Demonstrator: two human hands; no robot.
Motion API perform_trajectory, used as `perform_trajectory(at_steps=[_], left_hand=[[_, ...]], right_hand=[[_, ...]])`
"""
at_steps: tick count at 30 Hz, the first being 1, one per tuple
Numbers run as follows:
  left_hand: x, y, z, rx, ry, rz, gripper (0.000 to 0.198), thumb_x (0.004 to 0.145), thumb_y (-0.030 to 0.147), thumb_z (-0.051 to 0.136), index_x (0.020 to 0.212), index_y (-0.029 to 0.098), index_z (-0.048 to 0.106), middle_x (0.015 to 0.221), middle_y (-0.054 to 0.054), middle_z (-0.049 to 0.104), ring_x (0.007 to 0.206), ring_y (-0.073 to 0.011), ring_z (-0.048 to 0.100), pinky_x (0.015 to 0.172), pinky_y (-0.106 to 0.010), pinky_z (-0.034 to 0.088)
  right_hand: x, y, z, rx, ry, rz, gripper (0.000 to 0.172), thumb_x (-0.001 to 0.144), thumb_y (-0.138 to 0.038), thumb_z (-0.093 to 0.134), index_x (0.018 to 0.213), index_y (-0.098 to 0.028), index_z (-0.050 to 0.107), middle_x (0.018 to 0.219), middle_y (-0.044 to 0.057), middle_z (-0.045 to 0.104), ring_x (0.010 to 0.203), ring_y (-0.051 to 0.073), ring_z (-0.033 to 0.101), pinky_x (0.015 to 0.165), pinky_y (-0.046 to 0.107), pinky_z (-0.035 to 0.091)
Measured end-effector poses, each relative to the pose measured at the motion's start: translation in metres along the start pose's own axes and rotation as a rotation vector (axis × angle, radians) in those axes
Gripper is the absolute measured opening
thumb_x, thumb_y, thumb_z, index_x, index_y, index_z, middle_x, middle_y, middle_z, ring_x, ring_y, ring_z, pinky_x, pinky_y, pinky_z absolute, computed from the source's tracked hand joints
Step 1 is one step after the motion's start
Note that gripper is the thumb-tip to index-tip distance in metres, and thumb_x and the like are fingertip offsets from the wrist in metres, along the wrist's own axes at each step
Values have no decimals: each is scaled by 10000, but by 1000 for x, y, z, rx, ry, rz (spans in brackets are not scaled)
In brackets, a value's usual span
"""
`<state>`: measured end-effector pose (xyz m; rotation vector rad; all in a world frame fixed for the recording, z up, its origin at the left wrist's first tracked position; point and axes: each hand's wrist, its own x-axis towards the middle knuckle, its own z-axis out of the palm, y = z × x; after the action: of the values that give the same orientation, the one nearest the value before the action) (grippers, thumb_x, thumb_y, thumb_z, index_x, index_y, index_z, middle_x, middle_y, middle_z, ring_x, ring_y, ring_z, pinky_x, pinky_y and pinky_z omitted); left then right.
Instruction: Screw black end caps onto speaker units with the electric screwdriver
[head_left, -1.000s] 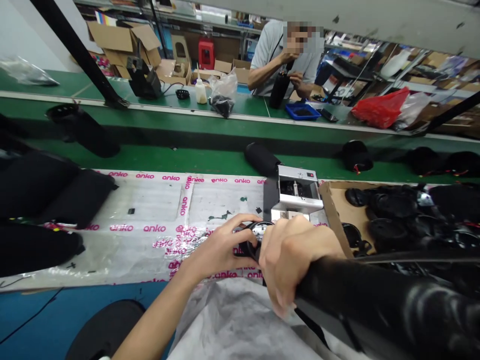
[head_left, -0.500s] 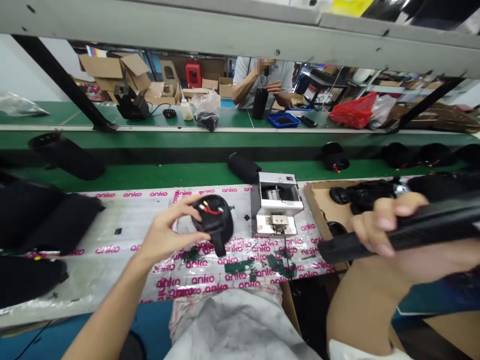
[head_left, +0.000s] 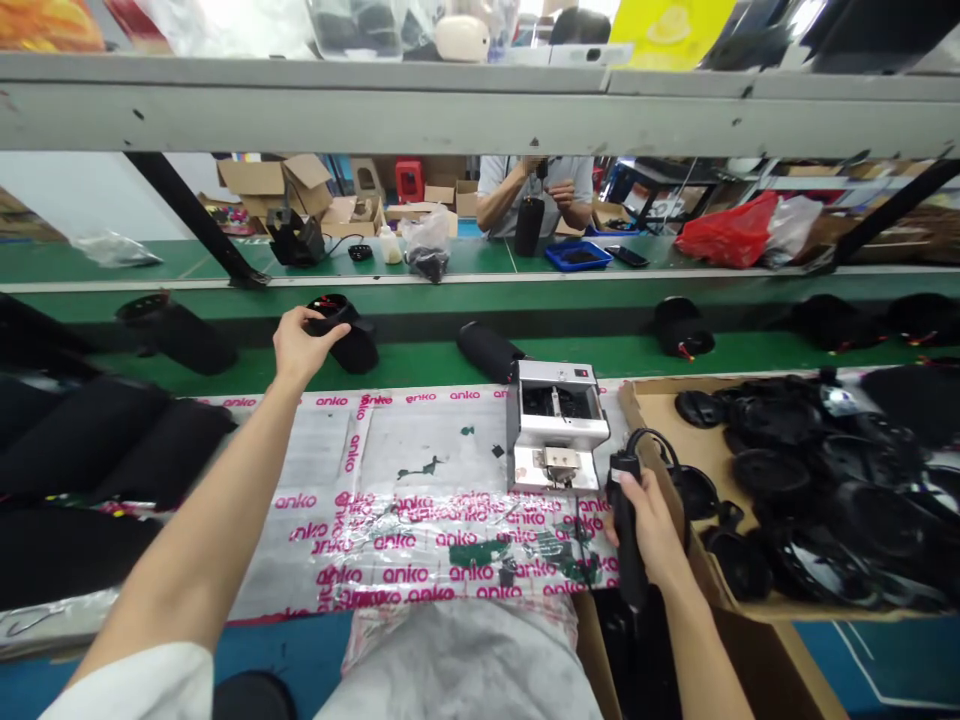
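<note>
My left hand (head_left: 306, 345) pinches the rim of a black fabric-covered cylinder (head_left: 355, 350) on the green strip at the back of the bench. Red wires show at its open top; the strap seen earlier is hidden. By the front edge, my right hand (head_left: 651, 525) is wrapped round a black electric screwdriver (head_left: 631, 550), whose cable loops off at the upper end. Just left of that hand stands a silver screw feeder (head_left: 559, 425). Another black cylinder (head_left: 489, 352) lies tilted behind the feeder.
A cardboard tray (head_left: 649, 415) full of black round parts is at the right. Several black cylinders (head_left: 161, 450) are piled at the left. A shelf beam (head_left: 450, 120) crosses above. Across the bench a co-worker (head_left: 570, 190) handles a similar cylinder.
My left hand has carried the black cylinder from over the wrapped mat to the back left. My right hand has come down and inward with the screwdriver, beside the feeder. The view has shifted.
</note>
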<state>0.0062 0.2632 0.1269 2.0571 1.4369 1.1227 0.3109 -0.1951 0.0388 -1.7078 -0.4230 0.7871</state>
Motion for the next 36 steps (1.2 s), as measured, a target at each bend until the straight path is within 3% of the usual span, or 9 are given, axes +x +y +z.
perform_trajectory(at_steps=[6, 12, 15, 18, 23, 26, 28, 32, 36], left_hand=[[-3, 38, 21, 136, 79, 353, 272, 965, 236, 698, 1206, 124, 645, 1508, -224, 538, 1513, -382, 469, 1301, -564, 368], [-46, 101, 123, 230, -577, 894, 552, 902, 163, 713, 1447, 200, 631, 1573, -116, 634, 1478, -271, 581, 1240, -393, 468], [-66, 117, 170, 245, -708, 969, 909, 695, 74, 837, 1555, 188, 563, 1689, -151, 537, 1585, -349, 479, 1298, -478, 402], [-71, 128, 188, 241, -714, 967, 878, 667, 36, 816, 1510, 163, 606, 1606, -203, 605, 1528, -412, 532, 1291, -577, 378], [-49, 124, 165, 162, -547, 823, 763, 760, 222, 873, 1464, 116, 597, 1482, -237, 656, 1386, -463, 628, 1181, -628, 501], [-44, 103, 132, -53, -335, 405, 948, 617, 513, 1022, 1381, 147, 597, 1283, -99, 726, 1222, -367, 724, 1121, -628, 566], [-54, 84, 107, -189, -283, 338, 1033, 543, 634, 1025, 1340, 152, 578, 1241, -65, 699, 1194, -309, 726, 1114, -631, 561], [-117, 57, 65, -462, -278, 425, 1082, 431, 597, 1094, 1269, 237, 512, 1230, -60, 674, 1099, -259, 737, 1001, -503, 645], [-202, 58, 54, -516, -331, 428, 935, 649, 541, 1030, 1323, 255, 448, 1271, -110, 685, 1145, -294, 751, 982, -470, 647]], right_hand=[[29, 8, 2, -200, 61, -86, 545, 785, -692, 778, 975, -231, 557, 734, 65, 746, 612, 276, 700, 619, 391, 568], [50, 0, 2, -427, 181, -179, 762, 837, -674, 668, 1322, -88, 716, 1142, 212, 814, 1118, 408, 765, 1087, 545, 554], [47, -4, 6, -531, 205, -223, 772, 951, -581, 587, 1552, -97, 599, 1211, 213, 811, 1175, 406, 769, 1122, 565, 544], [39, -7, 11, -614, 171, -265, 645, 1006, -447, 552, 1556, -115, 612, 1350, 200, 780, 1295, 375, 740, 1172, 516, 539], [20, -28, -18, -717, 135, -283, 471, 1039, -419, 585, 1428, -197, 732, 1403, 101, 777, 1319, 280, 736, 1183, 393, 556], [15, -49, -59, -810, 202, -235, 427, 1083, -377, 510, 1405, -207, 734, 1425, 93, 761, 1321, 237, 725, 1192, 347, 534], [18, -58, -86, -902, 231, -161, 448, 1046, -343, 583, 1443, -171, 698, 1452, 143, 729, 1359, 268, 696, 1226, 376, 499], [33, -58, -109, -1090, 213, 76, 675, 920, -520, 777, 1435, -94, 688, 1434, 293, 673, 1363, 459, 668, 1196, 579, 496], [52, -48, -100, -1193, 184, 190, 670, 959, -613, 684, 1356, -73, 715, 1381, 340, 687, 1323, 537, 680, 1114, 666, 518]])
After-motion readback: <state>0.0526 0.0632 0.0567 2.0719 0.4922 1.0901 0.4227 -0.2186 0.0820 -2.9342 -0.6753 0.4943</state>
